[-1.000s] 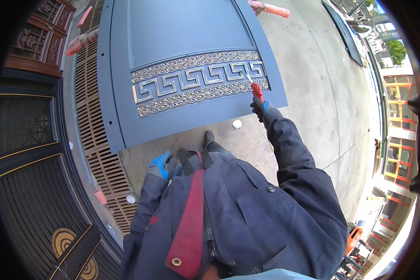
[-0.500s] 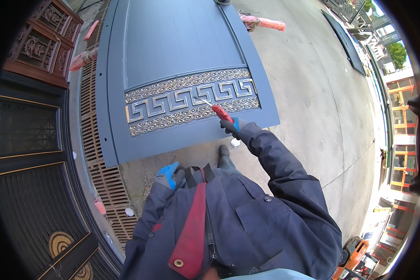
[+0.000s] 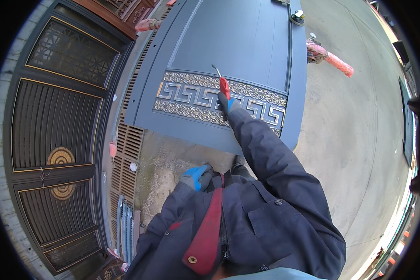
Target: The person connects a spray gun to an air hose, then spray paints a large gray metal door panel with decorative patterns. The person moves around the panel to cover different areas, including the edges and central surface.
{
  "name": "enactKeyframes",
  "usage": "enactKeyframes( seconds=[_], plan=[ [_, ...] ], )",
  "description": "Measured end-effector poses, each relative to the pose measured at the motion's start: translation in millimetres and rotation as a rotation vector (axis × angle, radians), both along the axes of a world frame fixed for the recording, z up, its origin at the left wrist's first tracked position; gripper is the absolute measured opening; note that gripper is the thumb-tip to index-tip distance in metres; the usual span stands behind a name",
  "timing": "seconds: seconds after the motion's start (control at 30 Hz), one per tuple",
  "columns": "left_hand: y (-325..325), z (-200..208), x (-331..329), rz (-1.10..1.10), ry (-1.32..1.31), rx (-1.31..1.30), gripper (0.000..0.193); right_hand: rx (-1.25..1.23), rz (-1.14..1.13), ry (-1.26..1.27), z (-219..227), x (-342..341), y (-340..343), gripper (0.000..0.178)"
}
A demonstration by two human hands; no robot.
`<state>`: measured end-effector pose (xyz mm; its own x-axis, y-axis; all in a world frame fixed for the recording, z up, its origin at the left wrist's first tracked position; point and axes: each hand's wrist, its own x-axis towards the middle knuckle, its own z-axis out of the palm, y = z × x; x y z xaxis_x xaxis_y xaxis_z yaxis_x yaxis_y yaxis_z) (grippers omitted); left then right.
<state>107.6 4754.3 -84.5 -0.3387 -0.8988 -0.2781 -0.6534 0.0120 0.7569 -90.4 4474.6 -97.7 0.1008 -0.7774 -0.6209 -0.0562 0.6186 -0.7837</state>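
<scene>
My right hand [image 3: 225,104], in a blue and dark grey glove, is closed round the red handle of a slim tool [image 3: 224,87]. Its thin metal shaft ends in a bent tip, over the smooth panel just beyond the ornament band. Beneath lies a large grey-blue door panel [image 3: 238,39] with a raised band of silvery, gold-touched fretwork [image 3: 186,93]. My right forearm hides part of that band. Near the front of my jacket, my left hand [image 3: 197,177], gloved alike, has its fingers curled; whatever they may hold is hidden.
Pink-wrapped supports [image 3: 336,63] stick out from under the panel on both sides. A small power tool [image 3: 297,17] rests on its far right edge. Dark slatted doors [image 3: 56,126] stand at left beside a floor grating [image 3: 126,154]. Concrete floor [image 3: 350,116] stretches to the right.
The view has swung, so the panel appears farther right. The red-handled tool has moved from the fretwork's right part to beyond its far edge, its tip now pointing away. My left hand stays near my jacket.
</scene>
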Motion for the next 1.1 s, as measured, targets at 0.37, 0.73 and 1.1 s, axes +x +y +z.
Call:
enactKeyframes(
  seconds=[0.37,0.73,1.1],
  plan=[
    [194,11,-27,0.779,-0.043,0.013,0.041,-0.277,0.952,0.391,0,137,-101,0.062],
    [256,-49,-81,0.773,0.096,-0.068,0.037,-0.323,0.558,0.702,2,-79,-18,0.062],
    [161,-12,-161,0.368,0.094,-0.095,0.037,0.078,0.337,0.577,-1,-402,112,0.056]
  ],
)
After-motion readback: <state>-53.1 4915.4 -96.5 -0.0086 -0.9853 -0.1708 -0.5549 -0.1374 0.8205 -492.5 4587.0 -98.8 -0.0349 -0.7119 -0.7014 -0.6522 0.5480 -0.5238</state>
